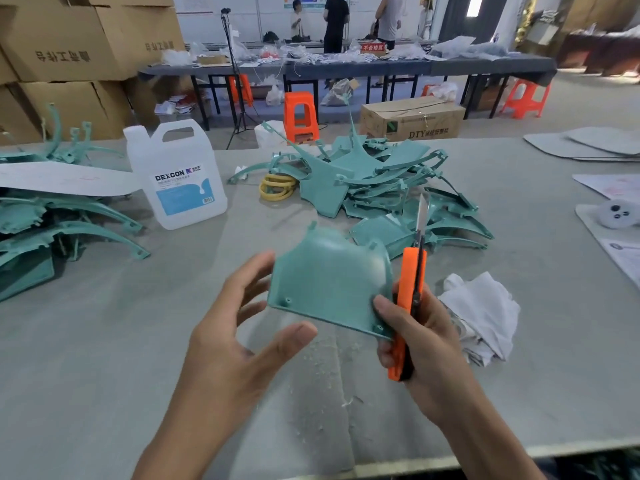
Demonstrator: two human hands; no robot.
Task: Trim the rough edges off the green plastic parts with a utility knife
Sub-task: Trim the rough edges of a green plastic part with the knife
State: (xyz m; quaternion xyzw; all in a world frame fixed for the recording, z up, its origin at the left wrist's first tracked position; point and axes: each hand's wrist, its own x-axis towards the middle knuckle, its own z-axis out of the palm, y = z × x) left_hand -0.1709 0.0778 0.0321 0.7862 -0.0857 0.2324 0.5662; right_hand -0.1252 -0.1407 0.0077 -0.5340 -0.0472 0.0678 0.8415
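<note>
Right hand grips the knife, thumb pinning one part nearer than the jug; left hand is spread beside it. Shavings suggest some trimming is done; piles flanking the jug suggest plenty remains.

Single head-worn wide-angle camera, facing forward and down (close over the table)

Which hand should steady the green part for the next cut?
Left. The left hand is open at the left edge of the green part, holding nothing; the right hand grips the utility knife, blade up, its thumb only pinning a corner.
</note>
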